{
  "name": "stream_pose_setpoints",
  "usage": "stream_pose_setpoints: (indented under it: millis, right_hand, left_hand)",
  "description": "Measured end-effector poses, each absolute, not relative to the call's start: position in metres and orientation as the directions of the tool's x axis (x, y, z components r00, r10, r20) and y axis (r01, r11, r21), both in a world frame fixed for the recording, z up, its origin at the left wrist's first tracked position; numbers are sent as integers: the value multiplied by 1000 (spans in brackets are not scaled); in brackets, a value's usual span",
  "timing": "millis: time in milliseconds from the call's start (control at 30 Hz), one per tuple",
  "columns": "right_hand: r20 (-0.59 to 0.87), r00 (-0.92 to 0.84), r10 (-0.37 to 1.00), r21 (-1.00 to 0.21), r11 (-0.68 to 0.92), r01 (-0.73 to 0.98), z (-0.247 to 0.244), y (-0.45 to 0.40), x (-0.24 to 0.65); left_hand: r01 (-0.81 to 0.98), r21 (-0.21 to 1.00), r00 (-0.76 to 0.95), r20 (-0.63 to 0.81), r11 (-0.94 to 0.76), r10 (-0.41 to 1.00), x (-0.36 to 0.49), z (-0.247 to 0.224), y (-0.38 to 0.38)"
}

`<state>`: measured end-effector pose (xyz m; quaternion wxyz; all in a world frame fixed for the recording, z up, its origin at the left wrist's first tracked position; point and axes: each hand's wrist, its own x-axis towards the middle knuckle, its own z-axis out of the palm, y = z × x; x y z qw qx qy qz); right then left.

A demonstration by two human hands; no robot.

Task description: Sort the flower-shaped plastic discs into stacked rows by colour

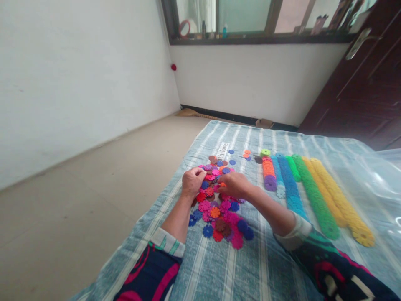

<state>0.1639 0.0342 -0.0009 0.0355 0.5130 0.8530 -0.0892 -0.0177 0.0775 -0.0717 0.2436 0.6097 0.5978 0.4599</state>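
A loose pile of notched plastic discs [204, 205] in pink, red, blue, brown, orange and purple is spread over a striped bedcover. At the pile's left edge is my left hand [192, 182], its thumb and forefinger pinched together; anything between them is too small to make out. From the right, my right hand [235, 185] reaches down into the pile with its fingers curled. An orange disc [222, 184] shows by its fingertips, but whether they grip it is unclear.
Rows of stacked discs, including green [316, 196], yellow [357, 221] and blue [290, 184], lie to the right. A few discs [247, 154] are scattered beyond the pile. Clear plastic [382, 175] sits at the far right. The bedcover [140, 251] ends above tiled floor on the left.
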Motion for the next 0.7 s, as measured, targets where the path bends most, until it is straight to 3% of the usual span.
stream_pose_setpoints:
  millis: [433, 700]
  right_hand:
    - [-134, -438, 889, -117, 425, 898, -7, 46, 159]
    - [-51, -373, 926, -118, 365, 923, -13, 47, 160]
  left_hand:
    - [526, 833, -132, 276, -169, 952, -19, -73, 77]
    - [524, 836, -134, 271, -164, 953, -19, -73, 78]
